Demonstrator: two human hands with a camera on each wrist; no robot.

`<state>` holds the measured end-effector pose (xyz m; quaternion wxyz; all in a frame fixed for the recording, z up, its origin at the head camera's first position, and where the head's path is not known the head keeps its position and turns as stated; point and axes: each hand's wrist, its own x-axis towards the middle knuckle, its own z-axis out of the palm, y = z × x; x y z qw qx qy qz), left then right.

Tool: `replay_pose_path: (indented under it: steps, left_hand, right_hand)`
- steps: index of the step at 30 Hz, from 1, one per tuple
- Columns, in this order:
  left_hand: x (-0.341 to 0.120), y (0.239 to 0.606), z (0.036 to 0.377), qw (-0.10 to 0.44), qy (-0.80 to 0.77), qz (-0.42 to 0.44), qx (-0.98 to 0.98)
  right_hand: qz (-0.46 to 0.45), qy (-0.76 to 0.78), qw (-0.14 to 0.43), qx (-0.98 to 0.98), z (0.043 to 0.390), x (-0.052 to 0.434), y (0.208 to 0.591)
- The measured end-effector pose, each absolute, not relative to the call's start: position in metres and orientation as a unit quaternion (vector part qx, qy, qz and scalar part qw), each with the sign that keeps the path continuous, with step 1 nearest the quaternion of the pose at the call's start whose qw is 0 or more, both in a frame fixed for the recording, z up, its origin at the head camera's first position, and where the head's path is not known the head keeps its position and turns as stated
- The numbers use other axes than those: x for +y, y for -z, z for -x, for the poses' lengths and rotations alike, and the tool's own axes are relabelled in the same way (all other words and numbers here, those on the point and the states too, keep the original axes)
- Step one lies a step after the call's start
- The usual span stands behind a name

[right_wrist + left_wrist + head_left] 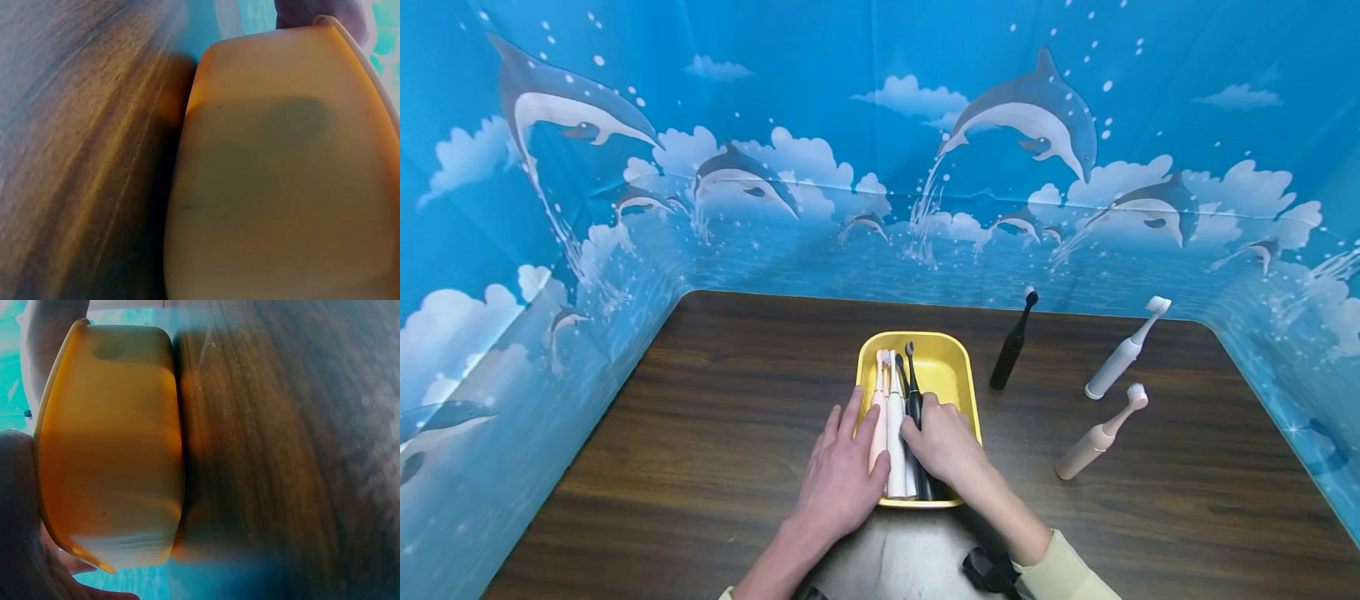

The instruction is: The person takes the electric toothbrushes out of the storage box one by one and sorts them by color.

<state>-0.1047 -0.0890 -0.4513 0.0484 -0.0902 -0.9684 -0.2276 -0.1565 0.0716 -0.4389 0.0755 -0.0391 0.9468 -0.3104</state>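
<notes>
A yellow tray (958, 371) sits at the middle of the dark wooden table (700, 417). In it lie a pink toothbrush (880, 392), a white toothbrush (895, 450) and a black toothbrush (913, 392), side by side along its left half. My left hand (842, 467) lies flat over the tray's left rim, its straight fingers against the pink toothbrush. My right hand (943, 446) rests on the brushes with its fingers curled over the black toothbrush's handle. The left wrist view shows the tray's outer wall (112, 444) close up, and the right wrist view shows the tray wall (281, 187) too.
Right of the tray, three electric toothbrushes lie on the table: a black one (1011, 350), a white one (1123, 354) and a pink one (1097, 437). Blue dolphin-print walls (880, 167) close off the back and both sides.
</notes>
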Motion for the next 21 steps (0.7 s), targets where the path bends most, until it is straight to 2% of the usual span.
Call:
replay_pose_path:
  steps: [10,21]
  left_hand:
    - [-0.089,0.452,0.105,0.049,0.227,0.09,-0.969]
    - [-0.089,0.451,0.105,0.054,0.222,0.095,-0.969]
  right_hand:
    - [0.034,0.288,0.077,0.954,0.151,0.073,0.431]
    - [0.053,0.3,0.037,0.952,0.142,0.081,0.422]
